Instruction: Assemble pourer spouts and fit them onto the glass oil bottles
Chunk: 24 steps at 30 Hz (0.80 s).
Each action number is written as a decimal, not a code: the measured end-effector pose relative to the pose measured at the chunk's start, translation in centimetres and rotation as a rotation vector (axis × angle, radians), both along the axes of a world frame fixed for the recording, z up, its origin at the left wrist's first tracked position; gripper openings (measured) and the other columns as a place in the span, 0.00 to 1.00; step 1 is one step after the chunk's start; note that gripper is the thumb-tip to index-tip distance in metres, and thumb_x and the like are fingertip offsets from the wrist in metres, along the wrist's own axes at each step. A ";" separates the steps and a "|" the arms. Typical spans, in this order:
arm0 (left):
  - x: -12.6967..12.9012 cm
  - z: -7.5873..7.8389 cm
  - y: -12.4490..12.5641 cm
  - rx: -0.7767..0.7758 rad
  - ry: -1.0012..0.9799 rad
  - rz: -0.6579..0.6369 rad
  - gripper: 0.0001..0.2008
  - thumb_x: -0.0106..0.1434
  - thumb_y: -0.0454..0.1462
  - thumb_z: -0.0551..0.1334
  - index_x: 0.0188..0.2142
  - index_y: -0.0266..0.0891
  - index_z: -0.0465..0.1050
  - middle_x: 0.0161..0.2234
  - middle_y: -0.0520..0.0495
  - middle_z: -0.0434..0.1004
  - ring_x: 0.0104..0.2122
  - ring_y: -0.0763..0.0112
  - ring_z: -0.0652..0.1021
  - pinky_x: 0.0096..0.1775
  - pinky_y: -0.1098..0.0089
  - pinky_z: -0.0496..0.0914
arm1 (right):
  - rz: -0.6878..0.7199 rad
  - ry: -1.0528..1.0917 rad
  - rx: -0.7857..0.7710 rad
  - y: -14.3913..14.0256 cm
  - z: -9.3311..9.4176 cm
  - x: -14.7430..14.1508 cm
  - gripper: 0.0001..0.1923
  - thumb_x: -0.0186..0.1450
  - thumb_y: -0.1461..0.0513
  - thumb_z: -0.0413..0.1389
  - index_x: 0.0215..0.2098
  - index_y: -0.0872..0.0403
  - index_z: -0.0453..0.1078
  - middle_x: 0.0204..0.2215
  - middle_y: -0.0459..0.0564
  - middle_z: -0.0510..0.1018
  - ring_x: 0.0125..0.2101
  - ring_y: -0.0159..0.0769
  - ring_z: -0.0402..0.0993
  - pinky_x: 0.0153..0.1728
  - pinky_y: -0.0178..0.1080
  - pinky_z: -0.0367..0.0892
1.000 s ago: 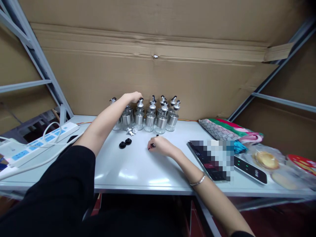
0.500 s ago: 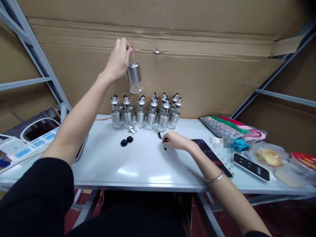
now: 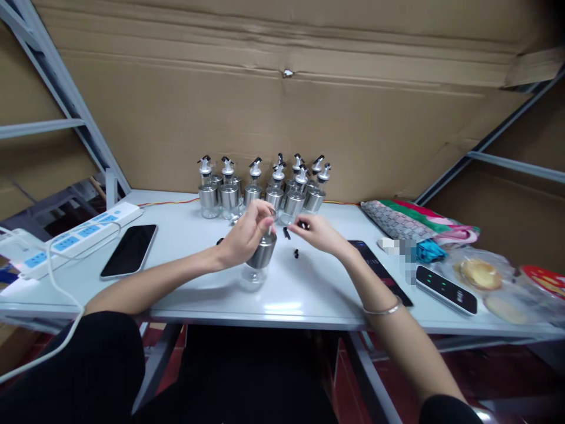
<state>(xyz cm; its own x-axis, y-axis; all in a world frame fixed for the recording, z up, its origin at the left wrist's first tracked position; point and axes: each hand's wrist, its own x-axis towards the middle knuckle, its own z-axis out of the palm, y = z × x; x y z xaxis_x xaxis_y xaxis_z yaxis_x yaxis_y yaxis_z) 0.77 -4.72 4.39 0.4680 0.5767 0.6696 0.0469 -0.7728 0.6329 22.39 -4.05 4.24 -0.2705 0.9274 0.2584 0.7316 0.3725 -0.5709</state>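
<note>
holding a bottle (image 3: 263, 252) made of clear glass with a shiny metal band, the left hand (image 3: 247, 233) is closed around the top part of it. the bottle leans a bit, with its top away from the person, over the middle of the desk (image 3: 326, 297). i cannot tell if its bottom touches the desk. the right hand (image 3: 318, 234) is near the bottle's top, just beside the left hand, but the two hands are apart. its fingers are curled in around a small dark piece (image 3: 303, 225), and its finger and thumb tips are close together. i cannot tell what that piece is.

under the right hand, two little black parts (image 3: 296, 254) lie on the desk, one nearer the person than the other. behind the left arm, a bit of a black cap (image 3: 219, 241) peeks out, and some small silver parts (image 3: 235, 219) lie near the other bottles (image 3: 295, 205). those stand up in a bunch at the back, and many have silver and black pour tops (image 3: 278, 172).

a phone (image 3: 130, 250) lies on the left, next to a long white power strip (image 3: 83, 238). over on the right are a dark screen (image 3: 388, 280), a black and white box (image 3: 446, 290) with green lights, and bright folded cloth (image 3: 419, 227).
</note>
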 end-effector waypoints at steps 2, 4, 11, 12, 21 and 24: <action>0.2 -1.3 -0.1 0.071 -0.009 -0.047 0.13 0.70 0.48 0.47 0.38 0.42 0.54 0.43 0.44 0.64 0.34 0.73 0.72 0.39 0.65 0.70 | 0.020 0.292 0.071 -0.6 1.2 -1.0 0.13 0.62 0.54 0.53 0.25 0.52 0.58 0.22 0.43 0.64 0.22 0.29 0.55 0.25 0.35 0.53; 0.2 -2.0 0.3 0.148 -0.031 -0.081 0.11 0.70 0.46 0.48 0.39 0.42 0.55 0.43 0.44 0.63 0.37 0.71 0.72 0.41 0.64 0.69 | 0.116 0.518 0.104 -1.3 2.3 -2.2 0.15 0.64 0.51 0.51 0.29 0.51 0.56 0.27 0.44 0.65 0.24 0.29 0.56 0.27 0.35 0.55; 0.4 -3.2 1.2 0.150 -0.167 -0.127 0.07 0.69 0.41 0.52 0.42 0.43 0.54 0.42 0.46 0.63 0.39 0.72 0.71 0.40 0.66 0.69 | 0.180 0.554 0.362 -3.4 4.6 -6.2 0.19 0.67 0.45 0.44 0.32 0.50 0.56 0.31 0.46 0.59 0.31 0.32 0.59 0.35 0.38 0.60; 0.5 -3.2 1.2 0.132 -0.176 -0.135 0.08 0.69 0.41 0.53 0.43 0.43 0.53 0.43 0.46 0.63 0.39 0.73 0.72 0.40 0.67 0.70 | 0.189 0.569 0.363 -3.5 4.7 -6.7 0.19 0.68 0.45 0.43 0.32 0.50 0.56 0.31 0.46 0.59 0.32 0.32 0.59 0.36 0.38 0.60; 0.8 -3.4 1.2 0.010 -0.251 -0.202 0.22 0.66 0.40 0.58 0.52 0.49 0.46 0.48 0.46 0.65 0.32 0.80 0.73 0.35 0.74 0.70 | 0.274 0.595 0.291 -2.3 3.6 -8.5 0.20 0.67 0.44 0.42 0.34 0.51 0.57 0.31 0.45 0.62 0.32 0.32 0.60 0.37 0.38 0.59; 0.9 -3.7 1.2 0.018 -0.273 -0.194 0.22 0.66 0.39 0.59 0.52 0.48 0.47 0.43 0.49 0.67 0.32 0.79 0.73 0.35 0.74 0.70 | 0.267 0.607 0.248 -2.5 3.4 -8.4 0.20 0.67 0.44 0.43 0.33 0.51 0.58 0.30 0.44 0.61 0.30 0.31 0.59 0.34 0.37 0.59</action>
<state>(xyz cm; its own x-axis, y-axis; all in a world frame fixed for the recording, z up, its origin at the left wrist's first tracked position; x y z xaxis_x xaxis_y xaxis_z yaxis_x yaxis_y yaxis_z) 1.71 -3.54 0.71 0.3694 0.4812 0.7950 -0.2716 -0.7622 0.5876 13.96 -6.52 7.64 -0.2221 0.7434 0.6309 0.1766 0.6670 -0.7239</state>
